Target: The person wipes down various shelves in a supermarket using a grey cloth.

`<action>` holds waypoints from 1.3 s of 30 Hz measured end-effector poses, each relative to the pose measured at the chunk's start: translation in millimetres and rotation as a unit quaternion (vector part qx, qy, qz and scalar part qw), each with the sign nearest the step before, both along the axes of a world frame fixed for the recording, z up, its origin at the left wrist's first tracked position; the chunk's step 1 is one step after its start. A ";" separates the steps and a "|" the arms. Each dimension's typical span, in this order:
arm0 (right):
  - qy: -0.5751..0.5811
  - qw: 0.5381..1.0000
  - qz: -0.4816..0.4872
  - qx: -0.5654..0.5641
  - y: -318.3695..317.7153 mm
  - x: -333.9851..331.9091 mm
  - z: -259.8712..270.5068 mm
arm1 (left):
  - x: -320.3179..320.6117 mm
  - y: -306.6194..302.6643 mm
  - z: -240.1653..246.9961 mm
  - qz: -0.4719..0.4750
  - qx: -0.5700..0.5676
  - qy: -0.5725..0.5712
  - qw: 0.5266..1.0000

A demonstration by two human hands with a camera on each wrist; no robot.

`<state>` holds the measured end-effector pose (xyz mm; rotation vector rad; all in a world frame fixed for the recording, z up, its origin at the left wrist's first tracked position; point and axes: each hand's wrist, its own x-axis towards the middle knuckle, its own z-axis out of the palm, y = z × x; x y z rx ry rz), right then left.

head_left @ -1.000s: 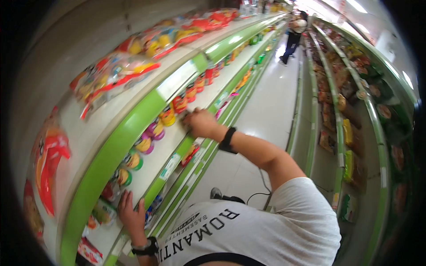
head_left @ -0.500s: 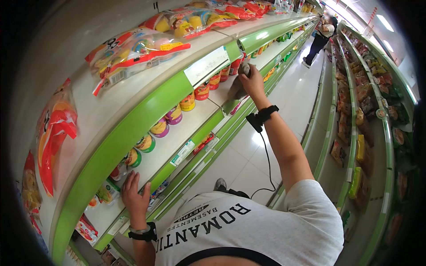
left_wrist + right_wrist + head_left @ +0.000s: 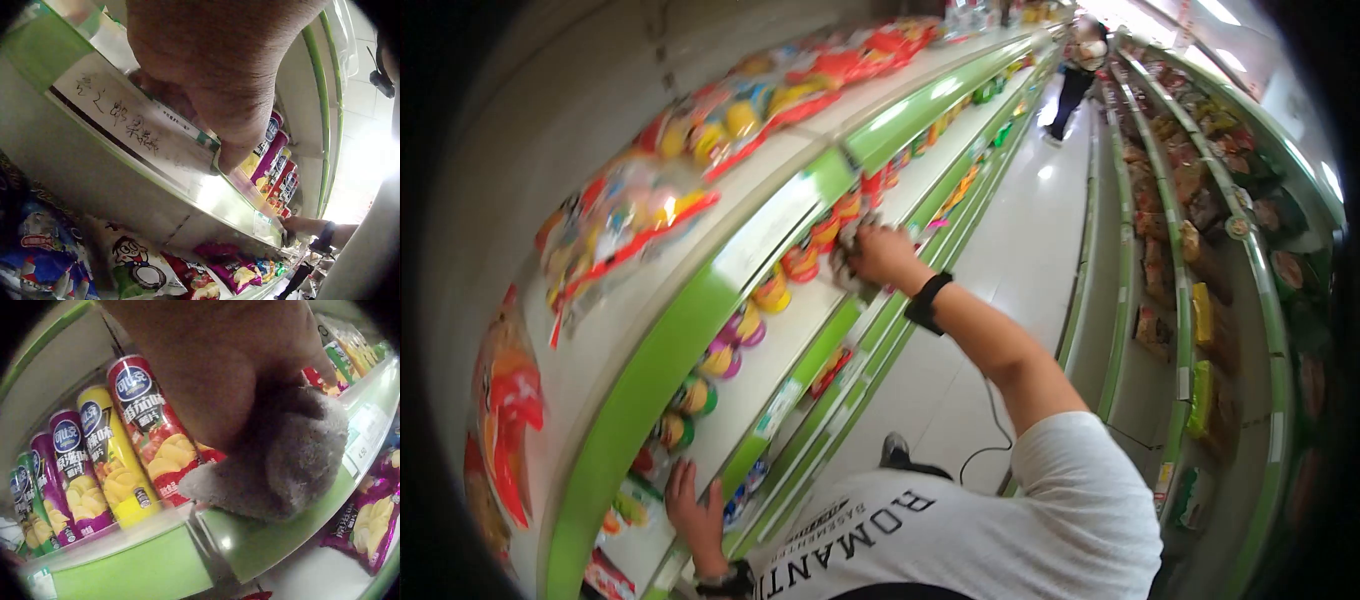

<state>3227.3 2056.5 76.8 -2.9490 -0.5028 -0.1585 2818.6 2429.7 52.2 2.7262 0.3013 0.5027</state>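
Observation:
In my right hand (image 3: 885,258) is a bunched grey cloth (image 3: 300,450), gripped against the green front edge (image 3: 262,531) of a shelf. Part of the cloth spreads out below the hand, in front of a red chip can (image 3: 150,419). Beside it stand a yellow can (image 3: 115,456) and purple and green ones. My left hand (image 3: 698,515) rests on the same shelf nearer my body, fingers extended. Up close in the left wrist view, its thumb lies at the edge over a handwritten label strip (image 3: 125,119).
Bagged snacks (image 3: 620,220) lie on the upper shelf, whose green edge (image 3: 660,375) overhangs the cans. Chip bags (image 3: 144,256) sit on a lower shelf. Across the aisle floor (image 3: 1000,270) stands another stocked shelf (image 3: 1200,300). A person (image 3: 1080,75) stands far down the aisle.
With the cloth, my right hand first went farther along the shelf edge, then came back toward me. My left hand stays on the shelf. The head view has shifted.

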 end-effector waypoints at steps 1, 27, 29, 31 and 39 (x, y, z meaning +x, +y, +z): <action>-0.045 0.999 -0.023 0.000 -3.1 13.0 -13.1 | -0.7 0.5 -2.2 0.009 -0.010 0.002 1.000; -0.127 0.982 -0.134 0.039 -103.6 150.1 -34.8 | 2.7 -25.8 35.3 -0.022 0.036 0.008 0.999; -0.144 0.979 -0.136 0.054 -101.9 147.6 -35.6 | 3.3 -25.7 36.6 -0.034 0.038 0.010 0.999; -0.145 0.979 -0.132 0.051 -100.8 144.2 -35.4 | 1.9 -24.7 37.8 -0.024 0.033 0.033 0.999; -0.097 0.988 -0.118 -0.002 -57.4 88.5 -22.0 | 61.2 -61.2 24.2 -0.097 -0.035 0.026 0.994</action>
